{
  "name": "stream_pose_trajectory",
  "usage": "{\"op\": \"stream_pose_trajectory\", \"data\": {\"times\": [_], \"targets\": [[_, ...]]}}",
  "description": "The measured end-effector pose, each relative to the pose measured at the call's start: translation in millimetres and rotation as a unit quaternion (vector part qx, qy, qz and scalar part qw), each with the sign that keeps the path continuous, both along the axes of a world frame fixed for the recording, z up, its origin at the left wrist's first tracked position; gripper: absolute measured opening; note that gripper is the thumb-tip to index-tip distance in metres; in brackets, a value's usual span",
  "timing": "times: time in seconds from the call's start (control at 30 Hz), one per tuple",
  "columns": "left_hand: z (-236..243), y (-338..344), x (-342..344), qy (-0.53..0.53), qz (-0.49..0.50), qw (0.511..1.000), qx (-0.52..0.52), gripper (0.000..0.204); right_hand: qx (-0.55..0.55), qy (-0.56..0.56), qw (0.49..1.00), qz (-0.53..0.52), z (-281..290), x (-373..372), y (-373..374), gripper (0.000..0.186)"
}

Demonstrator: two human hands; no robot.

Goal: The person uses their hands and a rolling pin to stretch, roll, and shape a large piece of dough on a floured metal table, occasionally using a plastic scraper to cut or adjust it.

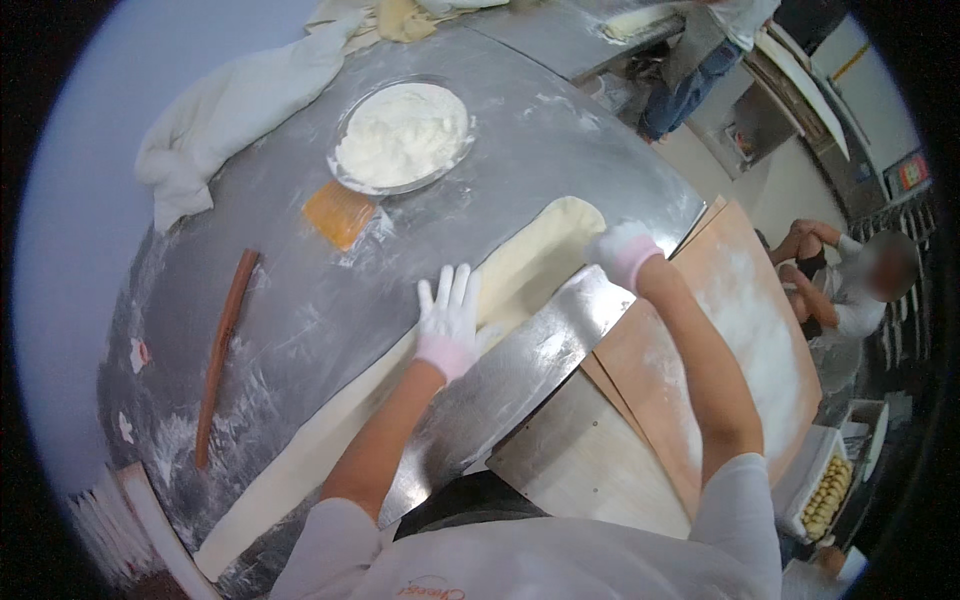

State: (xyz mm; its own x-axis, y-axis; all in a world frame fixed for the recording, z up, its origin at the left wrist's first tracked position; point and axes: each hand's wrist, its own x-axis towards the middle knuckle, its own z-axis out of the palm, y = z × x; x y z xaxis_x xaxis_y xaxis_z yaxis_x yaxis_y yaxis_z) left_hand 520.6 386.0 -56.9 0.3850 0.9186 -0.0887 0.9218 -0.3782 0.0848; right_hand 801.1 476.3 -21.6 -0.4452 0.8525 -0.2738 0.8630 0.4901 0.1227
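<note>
A long pale strip of dough runs diagonally over the grey metal worktable, from the lower left to a rounded end at the right. My left hand, in a white glove with a pink cuff, lies flat on the strip with its fingers spread. At the rounded end, my right hand, gloved the same way, is closed against the dough's near edge. Its curled fingertips are hidden, so whether they grip the dough does not show.
Beyond the strip stand a bowl of white flour and an orange scraper. A brown rolling pin lies left, white cloth behind. Floured boards adjoin the right edge. Other people are on the right and far side.
</note>
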Motion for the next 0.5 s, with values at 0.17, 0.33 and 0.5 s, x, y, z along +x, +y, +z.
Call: {"op": "stream_pose_trajectory", "data": {"times": [0.17,0.33,0.5], "targets": [[15.3,-73.5,-79.3,0.129,0.096,0.98,-0.113,0.088,0.05,0.096,0.993,0.041,35.0,-41.9,9.3,0.024],[-5.7,-98.7,-119.0,-0.017,0.09,0.996,0.013,0.085,0.009,0.052,0.989,0.136,9.7,-170.2,12.9,0.02],[-3.8,-167.9,-201.2,0.035,0.23,0.972,-0.037,0.084,-0.098,0.223,0.956,0.161,-20.7,-230.6,-28.1,0.015]]}}
